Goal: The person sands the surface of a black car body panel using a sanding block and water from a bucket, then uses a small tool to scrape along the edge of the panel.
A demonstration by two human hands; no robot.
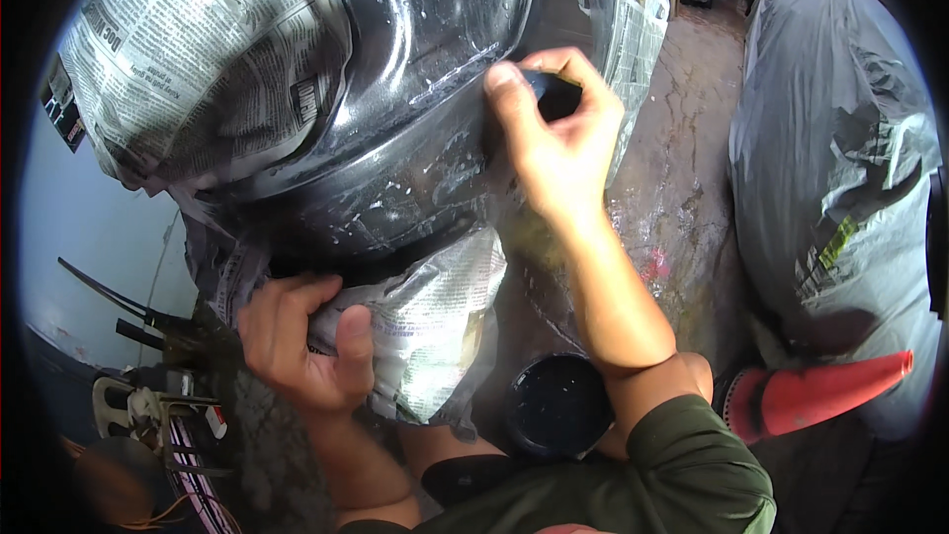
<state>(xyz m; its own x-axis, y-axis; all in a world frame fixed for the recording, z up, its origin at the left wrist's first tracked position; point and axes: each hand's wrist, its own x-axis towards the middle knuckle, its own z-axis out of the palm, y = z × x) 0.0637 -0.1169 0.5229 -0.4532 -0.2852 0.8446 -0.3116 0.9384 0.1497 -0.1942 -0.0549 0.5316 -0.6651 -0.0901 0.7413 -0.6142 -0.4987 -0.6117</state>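
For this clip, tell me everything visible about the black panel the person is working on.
The black panel looks like glossy curved metal with pressed ridges and small holes near the top. It is wet, streaked with pale residue and droplets. Newspaper masking covers its upper left and lower edge. The right hand presses a small dark pad against its right side; the left hand grips the newspaper below it.

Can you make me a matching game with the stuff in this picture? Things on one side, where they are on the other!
Things:
1. small black pad
2. newspaper
3. round dark tub
4. orange cone

Places:
A. lying on its side at the right
B. pinched in the right hand
C. on the ground under the right forearm
D. gripped by the left hand

Pairs: 1-B, 2-D, 3-C, 4-A
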